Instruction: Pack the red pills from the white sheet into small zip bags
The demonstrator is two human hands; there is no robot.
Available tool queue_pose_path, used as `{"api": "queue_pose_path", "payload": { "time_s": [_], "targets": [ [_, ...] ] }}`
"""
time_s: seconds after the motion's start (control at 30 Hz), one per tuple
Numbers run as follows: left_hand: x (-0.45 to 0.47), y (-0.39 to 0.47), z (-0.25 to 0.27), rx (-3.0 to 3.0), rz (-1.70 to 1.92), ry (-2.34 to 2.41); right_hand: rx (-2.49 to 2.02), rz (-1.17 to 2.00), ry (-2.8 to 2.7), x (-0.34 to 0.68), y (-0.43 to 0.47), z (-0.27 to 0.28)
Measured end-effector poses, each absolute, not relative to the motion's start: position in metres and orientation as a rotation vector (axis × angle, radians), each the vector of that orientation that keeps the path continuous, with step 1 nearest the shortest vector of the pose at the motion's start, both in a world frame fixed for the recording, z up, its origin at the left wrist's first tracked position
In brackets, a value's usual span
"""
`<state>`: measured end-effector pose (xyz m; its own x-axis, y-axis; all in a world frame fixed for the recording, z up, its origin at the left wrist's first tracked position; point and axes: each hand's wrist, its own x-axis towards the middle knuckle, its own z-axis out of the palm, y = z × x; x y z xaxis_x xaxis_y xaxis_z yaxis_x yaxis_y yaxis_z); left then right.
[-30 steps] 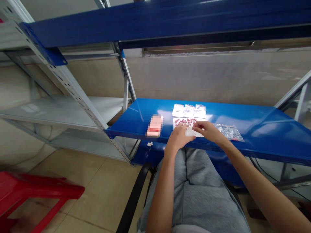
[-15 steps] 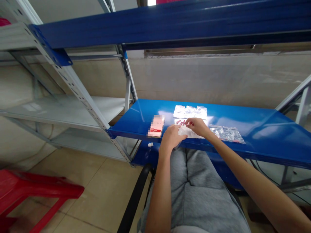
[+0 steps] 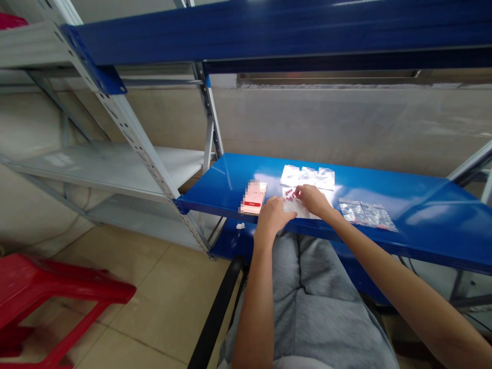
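Observation:
Small red beads (image 3: pixel 290 195) lie in a loose group on a white sheet (image 3: pixel 303 211) at the front of the blue shelf. My left hand (image 3: pixel 273 218) rests at the sheet's left edge, its thumb spread away from the fingers and nothing held. Over the right side of the beads, my right hand (image 3: pixel 314 201) has its fingertips pinched together; what is between them is too small to make out. Behind the sheet lies a row of clear plastic bags (image 3: pixel 308 177). More clear bags (image 3: pixel 367 214), with some red at their lower edge, lie to the right.
A phone (image 3: pixel 254 198) with a lit screen lies left of my left hand. The blue shelf (image 3: pixel 423 220) extends right, with a blue beam (image 3: pixel 269 38) overhead. A grey upright (image 3: pixel 134 138) stands at left. On the floor is a red stool (image 3: pixel 57 282).
The view has shifted slightly, so the shelf and bags appear a little farther right. My right hand still works at the beads, and my left hand stays at the sheet's edge.

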<state>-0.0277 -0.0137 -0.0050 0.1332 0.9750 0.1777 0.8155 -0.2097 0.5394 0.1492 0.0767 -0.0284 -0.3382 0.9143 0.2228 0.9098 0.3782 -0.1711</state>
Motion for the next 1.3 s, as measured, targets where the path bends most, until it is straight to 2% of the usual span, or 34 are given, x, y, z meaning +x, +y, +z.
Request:
{"api": "queue_pose_path", "payload": {
  "time_s": [0.37, 0.43, 0.6, 0.77, 1.13, 1.3],
  "targets": [
    [-0.029, -0.014, -0.006, 2.089, 0.804, 1.700, -1.098, 0.693, -2.404, 0.154, 0.058, 0.001],
    [-0.029, -0.015, -0.005, 2.095, 0.790, 1.706, -1.142, 0.644, -2.378, 0.153, 0.062, -0.001],
    [-0.031, -0.015, -0.004, 2.093, 0.767, 1.716, -1.411, 0.273, -2.268, 0.146, 0.072, -0.017],
    [-0.033, -0.014, -0.007, 2.090, 0.779, 1.720, -1.444, 0.176, -2.283, 0.140, 0.074, -0.030],
    [-0.033, -0.014, -0.008, 2.070, 0.770, 1.705, -1.442, 0.166, -2.273, 0.140, 0.076, -0.032],
    [-0.033, -0.012, -0.009, 2.068, 0.769, 1.689, -1.345, 0.343, -2.186, 0.145, 0.068, -0.023]
  ]
}}
